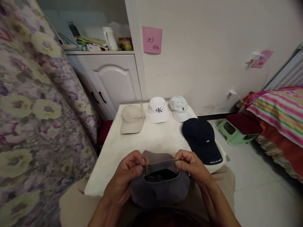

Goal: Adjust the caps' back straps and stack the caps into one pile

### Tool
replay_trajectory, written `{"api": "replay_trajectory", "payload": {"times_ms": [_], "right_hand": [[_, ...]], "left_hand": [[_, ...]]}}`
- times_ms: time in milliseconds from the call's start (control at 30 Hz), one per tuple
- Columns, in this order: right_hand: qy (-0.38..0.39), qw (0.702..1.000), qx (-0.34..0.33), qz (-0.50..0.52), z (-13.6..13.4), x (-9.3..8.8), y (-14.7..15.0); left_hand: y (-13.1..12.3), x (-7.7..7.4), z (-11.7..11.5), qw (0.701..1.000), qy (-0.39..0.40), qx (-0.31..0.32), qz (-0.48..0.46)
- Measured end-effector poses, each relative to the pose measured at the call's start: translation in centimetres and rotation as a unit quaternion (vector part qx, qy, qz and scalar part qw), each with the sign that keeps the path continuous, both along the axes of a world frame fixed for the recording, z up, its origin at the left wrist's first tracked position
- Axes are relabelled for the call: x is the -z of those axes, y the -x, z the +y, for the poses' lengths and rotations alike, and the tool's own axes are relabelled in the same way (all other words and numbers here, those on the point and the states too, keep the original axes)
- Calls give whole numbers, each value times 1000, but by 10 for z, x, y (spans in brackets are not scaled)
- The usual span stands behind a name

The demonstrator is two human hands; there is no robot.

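Note:
A dark grey baseball cap is held over my lap at the table's near edge, its back opening and strap toward me. My left hand pinches the strap at its buckle end. At the strap's other end, my right hand grips the cap between thumb and fingers. Beyond it on the table lie a beige cap, a white cap with black letters and a pale cap with a small dark logo. A navy cap rests at the table's right edge.
The cream-covered table stands against the wall. A floral curtain hangs close on the left, beside a white cabinet. To the right are a green stool with a dark red top and a bed with a striped cover.

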State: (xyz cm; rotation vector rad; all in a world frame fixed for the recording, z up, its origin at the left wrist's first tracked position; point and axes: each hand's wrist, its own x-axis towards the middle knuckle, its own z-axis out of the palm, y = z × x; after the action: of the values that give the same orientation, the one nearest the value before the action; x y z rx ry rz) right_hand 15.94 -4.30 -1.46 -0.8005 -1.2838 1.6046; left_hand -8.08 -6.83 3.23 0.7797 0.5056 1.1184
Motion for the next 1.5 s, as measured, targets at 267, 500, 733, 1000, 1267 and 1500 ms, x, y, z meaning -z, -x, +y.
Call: {"api": "replay_trajectory", "payload": {"times_ms": [267,500,733,1000,1267,1500], "right_hand": [[4,999,23,-23,0,-3,-3],[-34,999,36,-8,-6,-13,-9],[-3,999,46,7,-2,-9,-3],[18,997,76,19,4,-4,0],[12,997,24,74,-9,-31,-11],[20,985,21,167,23,-66,-7]], "left_hand": [[-2,-9,-8,998,-53,6,26],[2,-18,-4,994,-2,-26,104],[6,-13,0,974,-16,71,214],[3,-9,0,989,-35,0,145],[15,-33,-10,980,-141,-22,137],[5,-58,33,985,-91,-115,92]]}}
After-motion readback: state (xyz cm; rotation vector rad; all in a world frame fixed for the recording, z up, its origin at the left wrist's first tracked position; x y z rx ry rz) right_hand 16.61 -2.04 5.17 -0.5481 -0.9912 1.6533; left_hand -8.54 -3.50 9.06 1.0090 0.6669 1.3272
